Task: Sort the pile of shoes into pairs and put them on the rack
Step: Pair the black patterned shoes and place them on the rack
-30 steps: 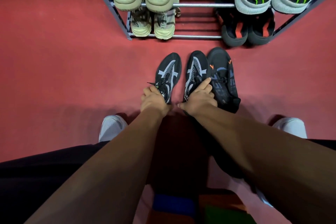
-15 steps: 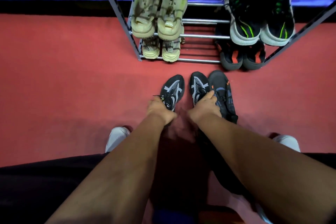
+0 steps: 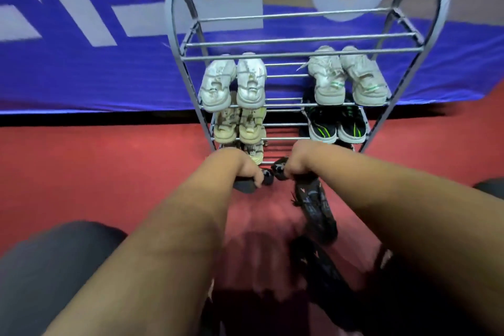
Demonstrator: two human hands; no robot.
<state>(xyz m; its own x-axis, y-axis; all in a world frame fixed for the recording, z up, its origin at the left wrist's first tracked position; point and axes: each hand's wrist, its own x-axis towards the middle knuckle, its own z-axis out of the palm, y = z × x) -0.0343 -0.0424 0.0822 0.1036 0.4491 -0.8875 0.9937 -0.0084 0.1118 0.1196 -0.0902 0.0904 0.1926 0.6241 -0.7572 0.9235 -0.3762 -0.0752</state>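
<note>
Head view: the camera has swung up, so the whole rack now fills the upper middle of the frame, where a second ago only its lower tiers showed. The two black-and-white shoes that stood side by side on the red floor are now off it. The left hand is clenched round a dark shoe, and the right hand grips the matching shoe. The two shoes sit close together at frame centre, just in front of the rack's lowest bars. Motion blur hides exactly how the fingers sit.

The orange-marked shoe stays on the floor at lower centre right, with another dark, blurred shape below it. A white pair and a green-striped pair already sit on the tiers.

This pair looks sorted and on its way to the rack, probably into the gap between the stored pairs.
</note>
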